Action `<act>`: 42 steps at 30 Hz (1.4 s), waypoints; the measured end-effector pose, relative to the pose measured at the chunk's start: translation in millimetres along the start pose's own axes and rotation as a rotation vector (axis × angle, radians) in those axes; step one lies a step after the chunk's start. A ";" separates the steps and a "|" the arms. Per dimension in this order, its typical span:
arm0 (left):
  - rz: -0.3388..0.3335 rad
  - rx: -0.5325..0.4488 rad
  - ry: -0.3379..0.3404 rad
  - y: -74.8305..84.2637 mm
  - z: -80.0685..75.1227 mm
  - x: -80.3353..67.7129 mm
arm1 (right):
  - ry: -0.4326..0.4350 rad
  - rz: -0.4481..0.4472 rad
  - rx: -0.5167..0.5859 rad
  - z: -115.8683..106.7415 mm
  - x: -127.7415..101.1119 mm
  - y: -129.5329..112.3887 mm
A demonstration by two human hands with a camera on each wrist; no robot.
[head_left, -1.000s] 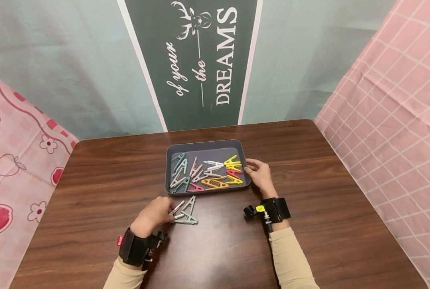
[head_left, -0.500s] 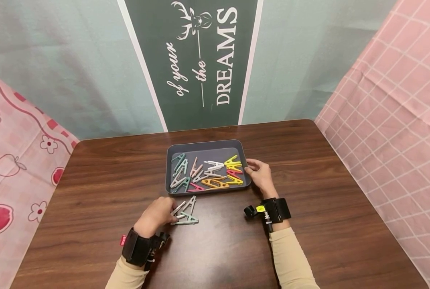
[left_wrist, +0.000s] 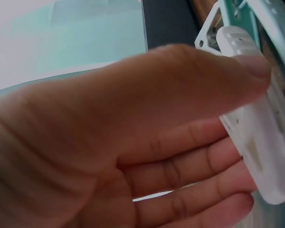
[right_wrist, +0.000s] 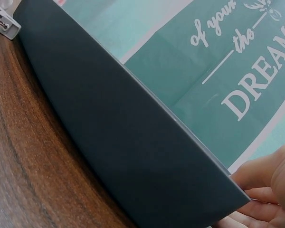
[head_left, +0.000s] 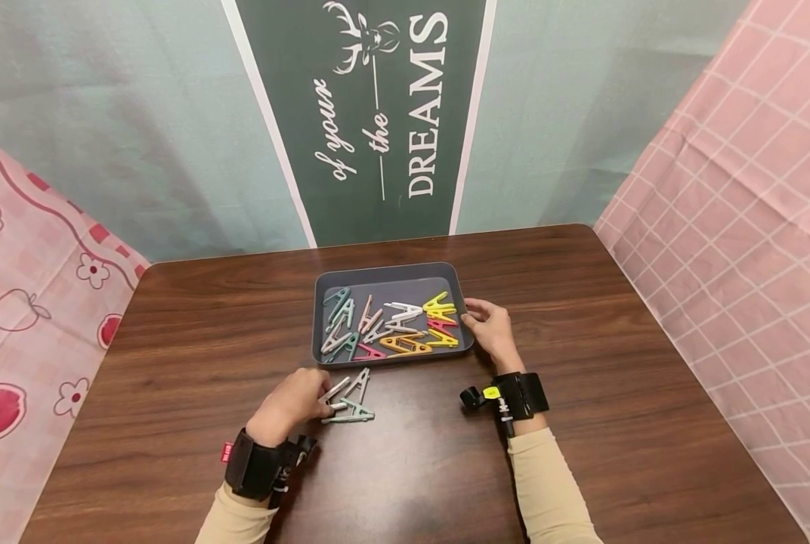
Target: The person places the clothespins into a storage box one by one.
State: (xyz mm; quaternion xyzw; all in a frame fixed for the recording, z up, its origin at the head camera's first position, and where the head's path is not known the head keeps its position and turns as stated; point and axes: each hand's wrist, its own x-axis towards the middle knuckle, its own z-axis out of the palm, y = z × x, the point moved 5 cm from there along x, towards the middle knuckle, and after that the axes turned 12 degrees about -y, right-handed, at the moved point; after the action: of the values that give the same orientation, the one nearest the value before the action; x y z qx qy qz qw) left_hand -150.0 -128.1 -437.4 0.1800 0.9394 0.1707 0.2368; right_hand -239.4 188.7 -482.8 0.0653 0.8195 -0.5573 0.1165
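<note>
My left hand (head_left: 295,404) is low over the table in front of the tray, pinching a white clothespin (left_wrist: 268,152) between thumb and fingers. Beside it lie a pale green clothespin (head_left: 356,412) and a whitish clothespin (head_left: 361,384), both on the wood. The grey tray (head_left: 391,273) holds several clothespins in teal, white, pink, orange, red and yellow. At the tray's right end my right hand (head_left: 492,332) grips the wall, its thumb (right_wrist: 256,173) at the rim and its fingers against the outside near the corner. Part of those fingers is hidden behind the tray.
The brown wooden table (head_left: 418,468) extends on all sides of the tray. Behind it hangs a green cloth (head_left: 391,151) with white lettering. A pink checked cloth (head_left: 738,189) borders the right side, and a fruit-patterned cloth (head_left: 38,317) the left.
The left hand shifts slightly right, then back a little, staying at the white clothespin. The right hand and the tray hold almost still.
</note>
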 end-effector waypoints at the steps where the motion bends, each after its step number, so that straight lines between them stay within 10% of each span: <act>1: 0.004 -0.004 0.002 -0.3 -0.9 -0.3 | -0.001 0.002 0.001 -0.1 0.0 0.2; 29: 0.326 -0.010 0.151 16.7 -11.0 4.6 | 0.003 0.001 0.000 -0.9 -1.9 -1.6; 42: 0.311 -0.030 0.213 24.7 -22.9 20.4 | -0.001 0.003 0.007 -0.3 0.0 2.7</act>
State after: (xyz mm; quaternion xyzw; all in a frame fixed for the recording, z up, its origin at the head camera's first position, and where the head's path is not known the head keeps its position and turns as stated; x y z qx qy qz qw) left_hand -172.1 -103.3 -416.3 0.3006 0.9173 0.2373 0.1093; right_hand -238.8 189.9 -485.1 0.0667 0.8175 -0.5598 0.1174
